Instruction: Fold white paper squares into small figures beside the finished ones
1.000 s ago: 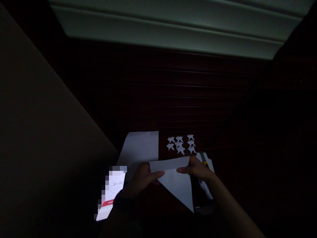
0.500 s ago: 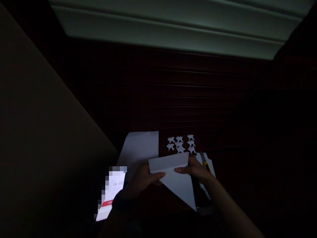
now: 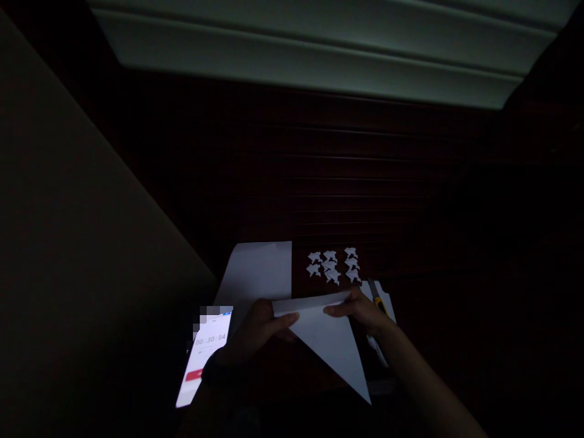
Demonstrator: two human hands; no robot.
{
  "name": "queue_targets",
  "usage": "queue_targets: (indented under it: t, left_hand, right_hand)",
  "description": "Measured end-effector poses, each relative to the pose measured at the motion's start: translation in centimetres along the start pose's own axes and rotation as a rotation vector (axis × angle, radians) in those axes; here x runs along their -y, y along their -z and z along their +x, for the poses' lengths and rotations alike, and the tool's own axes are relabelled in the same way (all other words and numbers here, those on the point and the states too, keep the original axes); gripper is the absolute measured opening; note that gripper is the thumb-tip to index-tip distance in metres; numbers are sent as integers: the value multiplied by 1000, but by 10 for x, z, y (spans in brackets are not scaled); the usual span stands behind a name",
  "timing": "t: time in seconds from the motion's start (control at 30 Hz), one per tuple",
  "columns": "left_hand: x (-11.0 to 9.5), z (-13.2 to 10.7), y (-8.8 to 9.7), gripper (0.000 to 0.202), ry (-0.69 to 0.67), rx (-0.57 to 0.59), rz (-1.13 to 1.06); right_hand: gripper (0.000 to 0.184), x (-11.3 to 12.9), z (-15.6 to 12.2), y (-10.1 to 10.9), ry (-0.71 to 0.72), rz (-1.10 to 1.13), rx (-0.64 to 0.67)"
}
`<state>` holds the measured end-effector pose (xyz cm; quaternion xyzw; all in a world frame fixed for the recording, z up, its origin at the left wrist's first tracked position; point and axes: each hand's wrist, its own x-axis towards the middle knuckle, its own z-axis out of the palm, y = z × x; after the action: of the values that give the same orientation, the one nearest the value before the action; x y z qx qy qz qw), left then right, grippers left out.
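Note:
In very dim light, my left hand [image 3: 260, 331] and my right hand [image 3: 360, 311] both pinch a white sheet of paper [image 3: 328, 337] folded along a diagonal, its long point hanging down toward me. The left hand grips the fold's left end, the right hand its right end. Just beyond the sheet, several small white folded paper figures [image 3: 333, 266] lie in a cluster on the dark wooden table [image 3: 365, 201].
A flat white sheet [image 3: 258, 274] lies behind my left hand. A lit phone [image 3: 203, 359] showing a timer rests at the lower left. A yellow utility knife [image 3: 378, 298] and more paper lie under my right hand. A pale panel [image 3: 68, 243] fills the left.
The upper flap of the sheet has been pressed down flatter, and the sheet's lower point now reaches further toward me. The phone's timer has advanced.

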<state>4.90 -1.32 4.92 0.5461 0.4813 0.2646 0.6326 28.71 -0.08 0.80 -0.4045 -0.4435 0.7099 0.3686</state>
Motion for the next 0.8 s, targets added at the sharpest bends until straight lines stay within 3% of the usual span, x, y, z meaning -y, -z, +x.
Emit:
queue_targets:
  t: [0.2,0.4,0.63,0.8]
  left_hand:
    - [-12,-7,2,27,49,139,-225]
    - [-9,-4,6,23,71,226,-277]
    - [8,3,7,21,81,139,-340]
    - [6,2,7,15,106,110,-414]
  right_hand:
    - [21,-5,1,9,-49,65,47]
    - [19,-3,-1,12,-57,96,61]
    - [23,0,-2,13,-111,124,43]
    - [22,-2,-3,15,-119,147,44]
